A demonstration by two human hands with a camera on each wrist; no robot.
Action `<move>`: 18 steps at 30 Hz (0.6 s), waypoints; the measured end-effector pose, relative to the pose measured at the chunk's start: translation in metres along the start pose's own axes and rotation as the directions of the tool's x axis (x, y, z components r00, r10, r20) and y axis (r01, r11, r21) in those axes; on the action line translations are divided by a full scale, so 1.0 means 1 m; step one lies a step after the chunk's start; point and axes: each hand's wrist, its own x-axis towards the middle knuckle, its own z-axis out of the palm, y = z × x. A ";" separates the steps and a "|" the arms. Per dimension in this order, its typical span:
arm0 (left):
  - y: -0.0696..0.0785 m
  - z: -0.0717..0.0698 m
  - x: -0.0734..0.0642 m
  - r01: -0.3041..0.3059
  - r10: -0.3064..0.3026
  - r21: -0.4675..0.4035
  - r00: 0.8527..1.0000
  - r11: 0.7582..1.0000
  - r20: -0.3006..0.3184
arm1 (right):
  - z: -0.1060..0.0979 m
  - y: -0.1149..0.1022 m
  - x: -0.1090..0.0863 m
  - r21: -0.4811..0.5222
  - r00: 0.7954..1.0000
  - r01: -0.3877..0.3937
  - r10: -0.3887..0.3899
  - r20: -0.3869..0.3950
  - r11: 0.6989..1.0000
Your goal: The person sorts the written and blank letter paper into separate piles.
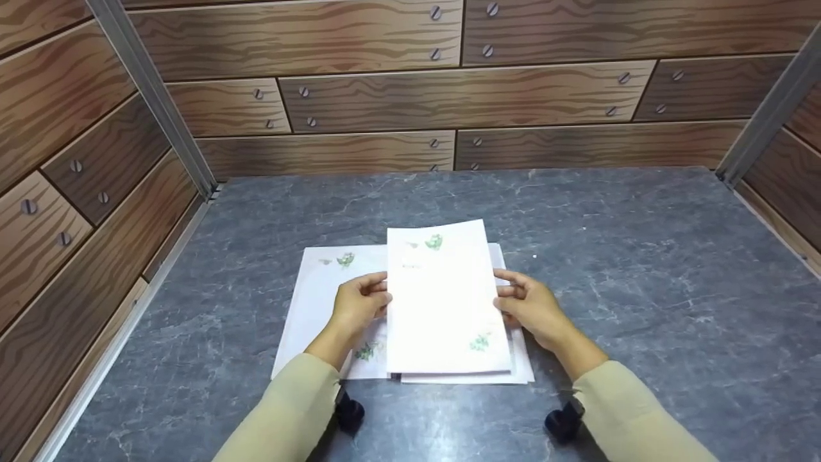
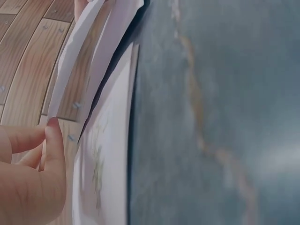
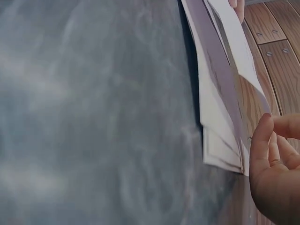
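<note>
A white paper sheet (image 1: 442,301) with small green leaf prints at top and lower right is held up between my two hands. My left hand (image 1: 356,301) pinches its left edge between thumb and fingers. At the opposite edge, my right hand (image 1: 532,308) has the same pinch. Beneath it, more white paper with green prints (image 1: 314,289) lies on the table to the left, and a stack of sheets (image 1: 523,369) shows at the right. In the right wrist view the raised sheet (image 3: 236,42) bows slightly, above the layered paper edges (image 3: 220,140).
The grey marbled tabletop (image 1: 628,256) spreads around the papers. Wood-patterned panels (image 1: 372,102) wall the back and both sides, with metal strips (image 1: 160,109) at the corners. A black wrist device (image 1: 349,414) hangs under each sleeve.
</note>
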 end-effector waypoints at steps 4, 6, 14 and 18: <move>0.000 0.006 -0.001 -0.007 0.007 0.008 1.000 1.000 0.013 | -0.005 0.003 0.000 0.010 1.000 -0.001 0.001 -0.003 1.000; 0.000 0.008 -0.001 -0.004 0.004 -0.001 1.000 1.000 0.020 | -0.007 0.004 -0.001 0.013 1.000 -0.004 0.004 0.000 1.000; -0.001 0.016 0.000 0.029 -0.029 0.003 0.999 1.000 0.046 | -0.016 0.004 -0.005 0.011 1.000 -0.010 0.010 0.016 1.000; -0.001 0.019 0.000 0.023 -0.024 0.020 0.998 1.000 0.054 | -0.019 0.007 -0.006 0.009 1.000 -0.008 0.008 0.013 1.000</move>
